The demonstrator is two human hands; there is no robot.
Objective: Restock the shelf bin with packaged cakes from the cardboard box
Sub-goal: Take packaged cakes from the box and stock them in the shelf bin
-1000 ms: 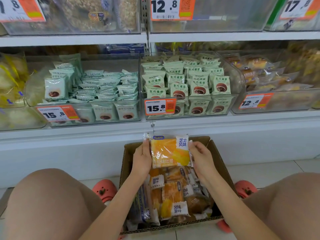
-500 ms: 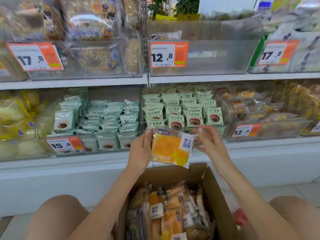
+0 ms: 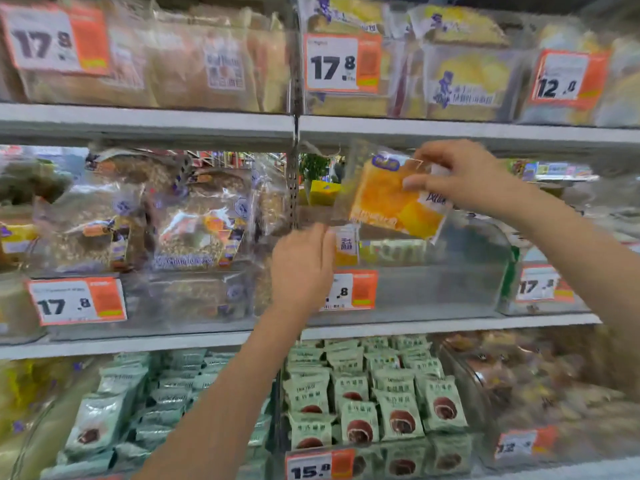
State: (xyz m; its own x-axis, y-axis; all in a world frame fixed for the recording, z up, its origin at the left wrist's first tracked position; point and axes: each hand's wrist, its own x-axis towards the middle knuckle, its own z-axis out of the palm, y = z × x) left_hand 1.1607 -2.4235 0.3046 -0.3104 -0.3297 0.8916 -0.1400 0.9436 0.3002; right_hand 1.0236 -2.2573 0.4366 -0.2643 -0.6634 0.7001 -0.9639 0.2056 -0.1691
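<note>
My right hand [image 3: 464, 174] is shut on the top edge of an orange packaged cake [image 3: 388, 202], which hangs tilted over the rim of the clear shelf bin [image 3: 433, 289] on the middle shelf. Another small cake packet [image 3: 346, 245] stands inside the bin at its left end. My left hand [image 3: 301, 268] is raised in front of the bin's front left corner, back towards me, with nothing visibly in it; blur hides its fingertips. The cardboard box is out of view.
The shelf board above [image 3: 450, 131] runs just over my right hand. A bin of bagged bread [image 3: 173, 230] adjoins on the left, another bin [image 3: 540, 289] on the right. Green packets [image 3: 374, 400] fill the bin below. An orange price tag [image 3: 360, 289] hangs on the bin's front.
The cake has gone up from the box to the middle shelf bin. My left hand has let go of it; only my right hand holds it. My view has risen to the upper shelves.
</note>
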